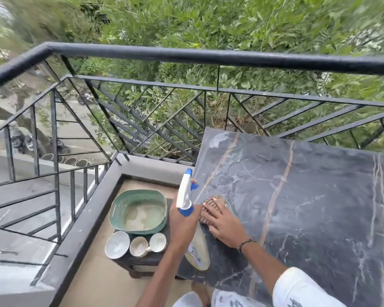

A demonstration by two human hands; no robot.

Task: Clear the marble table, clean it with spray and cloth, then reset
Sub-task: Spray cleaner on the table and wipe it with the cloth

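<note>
My left hand (182,224) was wrapped around the neck of the spray bottle (191,220), its nozzle pointing over the near left corner of the marble desk (308,207). My right hand (223,220) lay flat, fingers spread, pressing the striped cloth (215,201) onto the stone just beside the bottle. To do this step well, I judged I should mist a small patch ahead of the cloth, then wipe in overlapping strokes from the far edge back towards me, keeping the palm flat so the whole cloth stayed in contact. The desk was dark marble with pale and tan veins, bare apart from my hands and the cloth. The cleared things sat on a low stool (142,260) to my left: a green basket (138,211) and three cups (140,245). I stood on a balcony with a black railing (208,55) and greenery beyond.
</note>
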